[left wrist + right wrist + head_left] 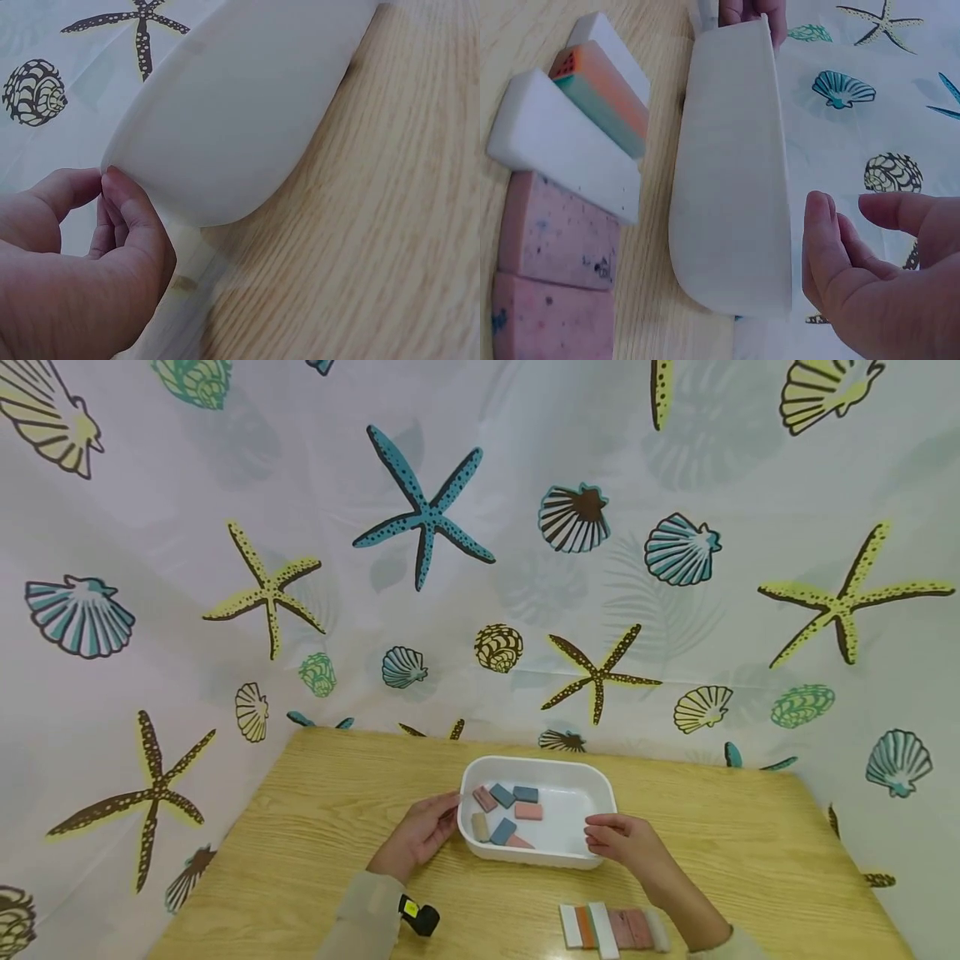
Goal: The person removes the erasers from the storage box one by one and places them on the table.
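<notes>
A white plastic tub (pixel 540 853) with rounded corners stands on the table. Inside, mostly in its left half, lie several small erasers: blue ones (pixel 502 832), pink ones (pixel 528 811) and a beige one (pixel 480 827). My left hand (pixel 423 828) pinches the tub's left rim between thumb and fingertips. At the right end is my right hand (pixel 622 843), its fingers bent loosely. In the right wrist view, a gap shows between the right thumb and fingers (pixel 826 247), with nothing held; whether they touch the tub cannot be told.
In front of the tub, a row of larger erasers lies side by side: white ones (pixel 603 930), an orange-green one (pixel 585 927) and pink ones (pixel 628 928). Wood-patterned table (pixel 315 827) surrounds them. A shell-and-starfish cloth (pixel 450 610) hangs behind and at both sides.
</notes>
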A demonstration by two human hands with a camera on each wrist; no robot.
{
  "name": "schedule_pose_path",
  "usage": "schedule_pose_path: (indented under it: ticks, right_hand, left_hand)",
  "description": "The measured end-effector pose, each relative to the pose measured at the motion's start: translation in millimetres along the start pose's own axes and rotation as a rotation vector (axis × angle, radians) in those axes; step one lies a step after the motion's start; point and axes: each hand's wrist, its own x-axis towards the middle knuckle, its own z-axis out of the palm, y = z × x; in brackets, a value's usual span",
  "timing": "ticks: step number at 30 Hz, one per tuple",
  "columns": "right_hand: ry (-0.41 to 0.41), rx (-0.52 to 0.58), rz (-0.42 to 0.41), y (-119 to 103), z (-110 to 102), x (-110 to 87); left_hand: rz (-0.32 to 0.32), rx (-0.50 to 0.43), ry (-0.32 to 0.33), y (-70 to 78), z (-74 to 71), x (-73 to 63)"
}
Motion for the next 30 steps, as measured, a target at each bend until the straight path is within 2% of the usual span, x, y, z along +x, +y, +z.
schedule_pose_path:
  ticks: [8, 13, 18, 23, 26, 30]
  right_hand:
    - [-0.093, -0.065, 0.036, 2, 30, 32.1]
    - [-0.169, -0.097, 0.048, 3, 41, 44.9]
    - [-0.198, -0.141, 0.044, 9, 47, 54.6]
    - [-0.225, -0.337, -0.004, 17, 53, 60.8]
    - [-0.242, -0.483, -0.051, 17, 58, 62.4]
    - [-0.268, -0.605, -0.130, 14, 63, 64.7]
  left_hand:
    - [-0.032, -0.014, 0.036, -3.5, -1.1, 1.9]
    - [-0.030, -0.022, 0.025, -4.3, -3.6, 4.1]
    - [-0.030, -0.008, 0.032, -3.4, -4.0, 5.8]
    - [-0.044, 0.000, 0.051, -4.4, -4.2, 5.7]
    - [-0.036, 0.002, 0.052, -5.3, -4.4, 5.3]
    - [-0.027, -0.001, 0.044, -3.8, -3.6, 4.9]
